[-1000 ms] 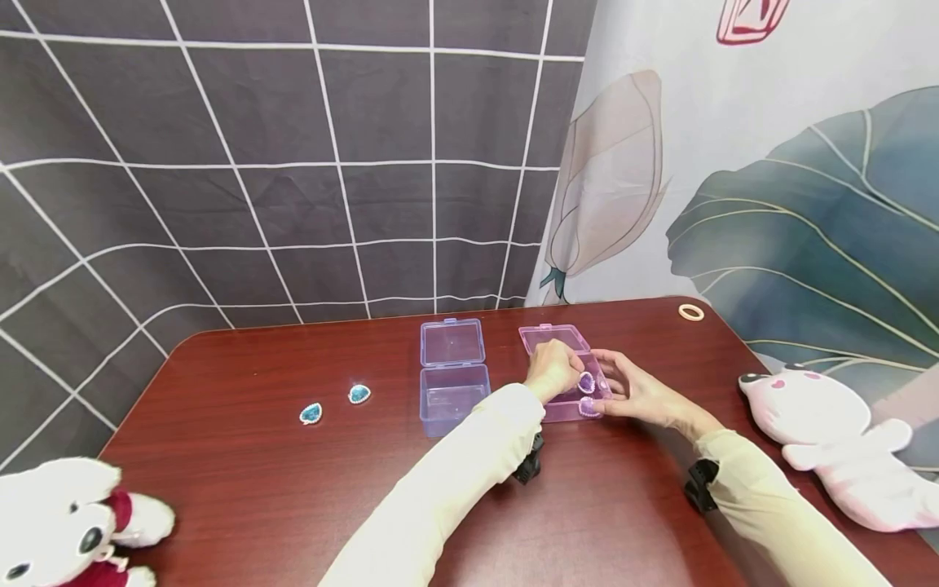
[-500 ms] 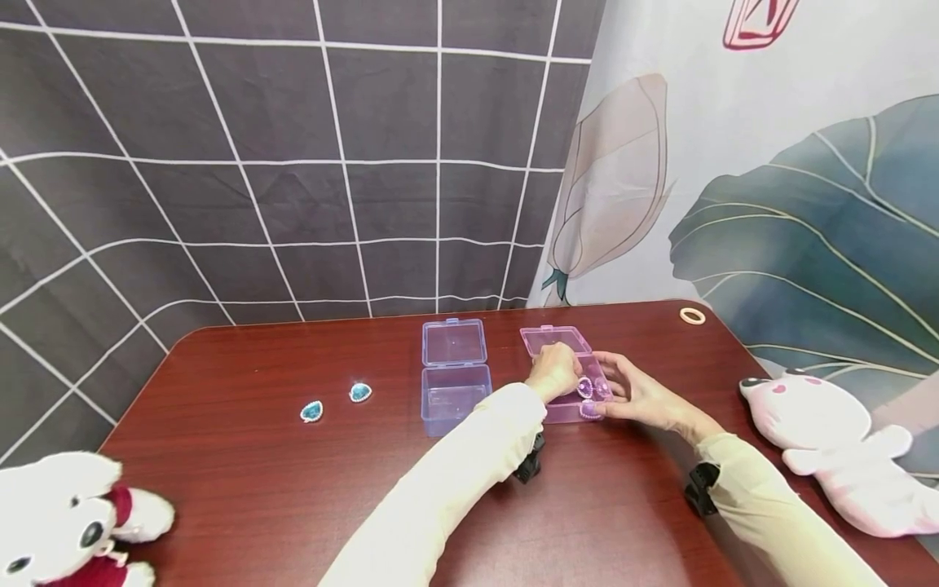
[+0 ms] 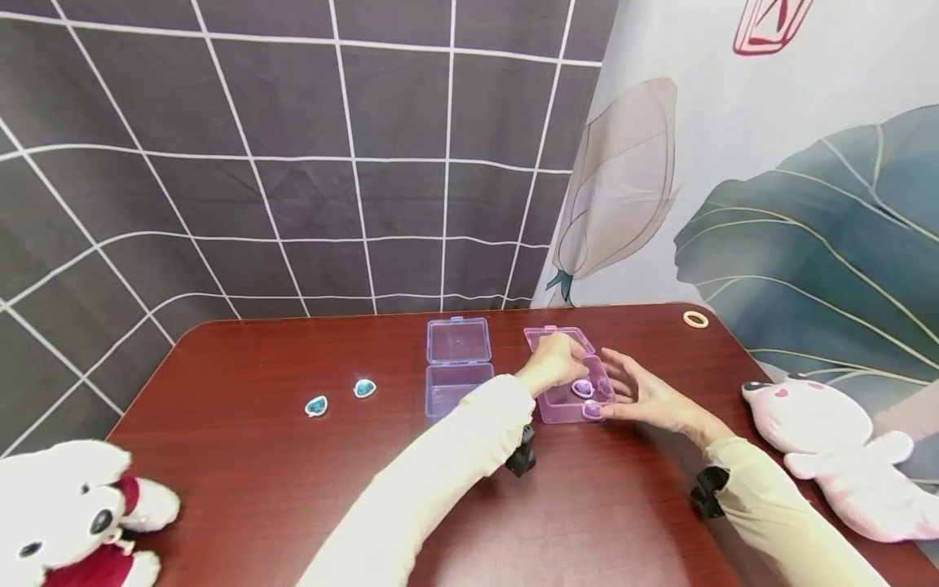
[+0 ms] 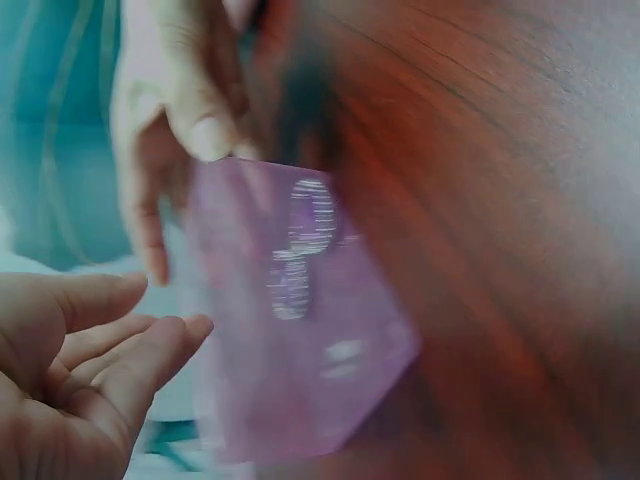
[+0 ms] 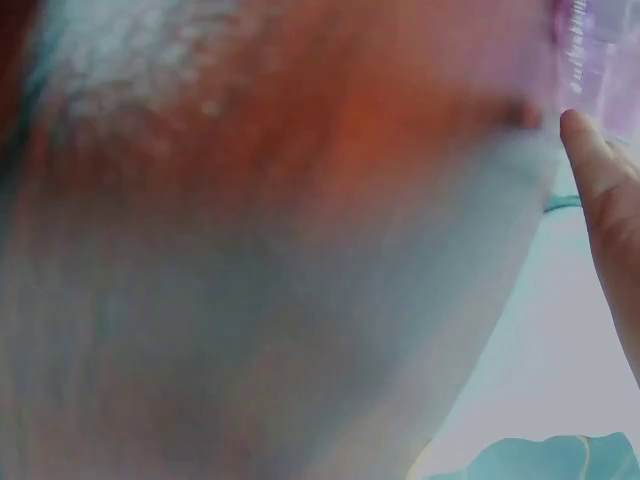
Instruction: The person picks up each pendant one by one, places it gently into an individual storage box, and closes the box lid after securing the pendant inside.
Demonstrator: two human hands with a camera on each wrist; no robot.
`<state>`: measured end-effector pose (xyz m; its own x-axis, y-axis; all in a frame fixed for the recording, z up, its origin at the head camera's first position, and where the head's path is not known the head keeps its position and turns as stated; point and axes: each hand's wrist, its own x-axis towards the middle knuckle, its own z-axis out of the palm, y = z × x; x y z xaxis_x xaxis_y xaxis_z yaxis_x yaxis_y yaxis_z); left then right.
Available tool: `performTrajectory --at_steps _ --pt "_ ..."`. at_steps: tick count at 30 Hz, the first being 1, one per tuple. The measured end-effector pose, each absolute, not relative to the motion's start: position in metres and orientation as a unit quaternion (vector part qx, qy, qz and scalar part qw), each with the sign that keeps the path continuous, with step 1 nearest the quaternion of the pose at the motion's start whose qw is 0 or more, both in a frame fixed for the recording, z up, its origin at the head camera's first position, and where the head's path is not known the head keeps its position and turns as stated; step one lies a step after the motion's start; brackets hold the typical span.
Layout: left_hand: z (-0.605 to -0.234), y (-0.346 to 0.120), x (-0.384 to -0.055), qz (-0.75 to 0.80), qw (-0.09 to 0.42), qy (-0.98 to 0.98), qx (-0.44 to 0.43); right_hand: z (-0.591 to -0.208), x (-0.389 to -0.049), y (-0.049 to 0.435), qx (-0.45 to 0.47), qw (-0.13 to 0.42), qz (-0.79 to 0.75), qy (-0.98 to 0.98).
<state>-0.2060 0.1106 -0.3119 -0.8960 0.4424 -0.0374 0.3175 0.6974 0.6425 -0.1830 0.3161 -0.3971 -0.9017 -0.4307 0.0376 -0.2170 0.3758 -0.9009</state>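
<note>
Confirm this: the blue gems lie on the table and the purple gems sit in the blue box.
Not quite: the head view shows the purple gems in the pink box, not the blue box. The blue gems do lie on the table.

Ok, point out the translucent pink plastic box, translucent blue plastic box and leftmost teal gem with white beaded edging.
Pink box [image 3: 563, 414]: head view, front wall.
Blue box [image 3: 458, 342]: head view, open lid.
Leftmost teal gem [image 3: 316, 406]: head view, teal middle.

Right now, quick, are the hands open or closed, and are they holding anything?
Left hand: open, holding nothing, at the pink box.
Right hand: open, at the right side of the pink box.
</note>
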Motion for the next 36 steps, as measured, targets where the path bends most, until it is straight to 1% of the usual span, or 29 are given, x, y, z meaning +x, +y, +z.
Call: performTrajectory --at_steps 1,3,4,6,9,11,15,17,20,26,36 --pt "-0.322 0.113 -0.218 0.330 0.099 0.916 0.205 -0.394 -0.182 0.315 -0.197 0.088 -0.522 0.825" --pt "-0.326 0.101 -0.232 0.358 0.088 0.899 0.235 -0.385 -0.180 0.311 -0.199 0.047 -0.527 0.825" --pt "-0.323 0.088 -0.235 0.379 0.084 0.884 0.258 -0.381 -0.179 0.307 -0.200 0.022 -0.530 0.824" --pt "-0.307 0.053 -0.234 0.427 0.090 0.857 0.275 -0.371 -0.177 0.295 -0.199 -0.027 -0.537 0.819" --pt "-0.302 -0.005 -0.237 0.483 0.073 0.829 0.273 -0.360 -0.173 0.267 -0.208 -0.063 -0.551 0.805" --pt "-0.305 -0.047 -0.239 0.499 0.059 0.831 0.239 -0.357 -0.170 0.246 -0.214 -0.047 -0.563 0.797" --pt "-0.326 -0.127 -0.240 0.488 0.022 0.857 0.164 -0.363 -0.166 0.204 -0.214 0.020 -0.584 0.783" --pt "-0.339 -0.159 -0.236 0.478 0.019 0.868 0.131 -0.371 -0.166 0.187 -0.205 0.049 -0.592 0.778" --pt "-0.358 -0.194 -0.227 0.466 0.026 0.880 0.091 -0.385 -0.169 0.171 -0.192 0.070 -0.603 0.771" --pt "-0.382 -0.225 -0.212 0.441 0.049 0.895 0.042 -0.404 -0.179 0.163 -0.172 0.106 -0.628 0.752" --pt "-0.395 -0.236 -0.208 0.396 0.047 0.916 0.030 -0.413 -0.191 0.150 -0.211 0.106 -0.644 0.728"
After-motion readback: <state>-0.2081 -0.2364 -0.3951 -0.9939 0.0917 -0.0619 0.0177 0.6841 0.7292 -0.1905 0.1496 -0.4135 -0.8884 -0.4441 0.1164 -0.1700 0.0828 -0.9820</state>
